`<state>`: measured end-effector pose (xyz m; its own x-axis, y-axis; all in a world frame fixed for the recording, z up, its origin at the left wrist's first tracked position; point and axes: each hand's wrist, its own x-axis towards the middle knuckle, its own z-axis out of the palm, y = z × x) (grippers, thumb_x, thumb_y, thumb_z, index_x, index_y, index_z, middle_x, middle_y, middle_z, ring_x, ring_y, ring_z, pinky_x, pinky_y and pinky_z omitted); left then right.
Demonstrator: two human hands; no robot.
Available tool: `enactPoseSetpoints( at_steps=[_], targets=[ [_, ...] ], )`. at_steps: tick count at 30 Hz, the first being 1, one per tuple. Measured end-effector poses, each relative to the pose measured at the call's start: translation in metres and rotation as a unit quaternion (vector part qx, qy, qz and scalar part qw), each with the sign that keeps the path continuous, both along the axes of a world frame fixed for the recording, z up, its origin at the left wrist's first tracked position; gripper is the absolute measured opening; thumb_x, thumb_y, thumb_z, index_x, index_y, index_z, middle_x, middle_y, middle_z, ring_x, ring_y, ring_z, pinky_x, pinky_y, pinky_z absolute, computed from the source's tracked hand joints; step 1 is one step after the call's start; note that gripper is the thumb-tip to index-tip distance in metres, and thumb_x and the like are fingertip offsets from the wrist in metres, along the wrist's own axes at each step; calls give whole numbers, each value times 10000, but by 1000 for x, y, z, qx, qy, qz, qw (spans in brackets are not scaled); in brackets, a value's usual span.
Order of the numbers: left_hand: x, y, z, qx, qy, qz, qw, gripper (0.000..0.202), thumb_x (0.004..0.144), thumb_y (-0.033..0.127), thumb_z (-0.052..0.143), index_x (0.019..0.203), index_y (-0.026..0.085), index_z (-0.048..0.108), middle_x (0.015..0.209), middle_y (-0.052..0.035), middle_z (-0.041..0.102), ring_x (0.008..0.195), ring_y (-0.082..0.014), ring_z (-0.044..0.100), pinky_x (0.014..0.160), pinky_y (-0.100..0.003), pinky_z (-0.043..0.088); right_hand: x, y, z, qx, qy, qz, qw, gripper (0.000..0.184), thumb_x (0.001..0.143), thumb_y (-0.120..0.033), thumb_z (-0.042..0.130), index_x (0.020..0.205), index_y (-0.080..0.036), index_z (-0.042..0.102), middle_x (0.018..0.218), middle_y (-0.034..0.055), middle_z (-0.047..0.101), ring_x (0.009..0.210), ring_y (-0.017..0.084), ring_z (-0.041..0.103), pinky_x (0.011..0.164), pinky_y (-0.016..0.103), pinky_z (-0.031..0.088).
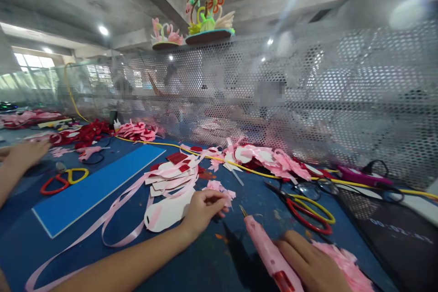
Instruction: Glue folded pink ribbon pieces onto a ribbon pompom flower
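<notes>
My left hand (203,212) is closed, thumb and fingertips pinching a cluster of pink ribbon petals (221,191). My right hand (304,260) is wrapped round a pink hot glue gun (265,246). Its metal nozzle points up and left, a short way from the pinched petals and apart from them. Beside my left wrist lie overlapping white card cutouts (169,212) with dark red patches. A long pink ribbon (118,205) loops from them across the table to the lower left. More pink ribbon pieces (342,260) lie beyond my right hand.
Red-and-yellow scissors (308,212) lie on the right near a dark screen (386,228). A blue board (99,187) and other scissors (65,180) are at left, near another person's hand (29,153). A yellow cable (253,170) crosses before the perforated metal screen (239,100).
</notes>
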<state>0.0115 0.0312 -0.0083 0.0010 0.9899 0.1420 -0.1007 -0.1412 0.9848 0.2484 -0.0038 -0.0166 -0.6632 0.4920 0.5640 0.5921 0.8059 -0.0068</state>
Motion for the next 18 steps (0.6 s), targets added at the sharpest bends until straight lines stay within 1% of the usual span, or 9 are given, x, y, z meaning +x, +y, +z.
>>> enactPoseSetpoints(
  at_steps=[3,6,10,12,16,18],
  targets=[
    [5,2,-1,-5,-7,-5,1000,267,640,351,693,753,121,619,596,-17,651,588,-151,647,555,-239,520,0,0,-3,-14,-2,-9,1000,125,804,-298,398,727,-236,474,646,18,492,502,162,461,461,277,288],
    [8,2,-2,-10,-3,-18,1000,234,644,326,691,713,118,612,600,-17,642,594,-150,645,554,-233,516,-4,-3,4,-2,1,-6,1000,154,825,-287,371,704,-231,449,634,13,483,497,155,449,465,272,273],
    [9,-1,0,-10,10,-45,999,169,672,277,662,701,115,624,594,-17,636,582,-140,629,545,-222,507,-10,-5,13,28,-13,12,999,137,827,-259,373,709,-225,436,617,2,478,476,143,438,455,261,261],
    [9,-2,1,-9,16,-56,998,147,690,261,646,714,117,625,595,-16,636,582,-134,622,543,-216,502,-12,-4,11,30,-17,9,999,130,821,-259,377,706,-226,428,617,1,472,481,147,434,458,265,249],
    [7,-2,-1,-5,17,-75,997,119,714,240,629,739,126,608,616,-6,628,580,-119,608,540,-204,495,-11,-1,2,17,-16,-5,1000,111,812,-219,368,711,-229,413,637,7,467,519,159,441,482,277,236],
    [6,-2,-2,1,17,-86,996,101,721,226,621,749,131,600,621,0,620,580,-114,604,534,-197,490,-11,-1,0,12,-20,-8,1000,104,806,-206,368,714,-229,410,642,9,471,528,161,442,488,278,236]
  ],
)
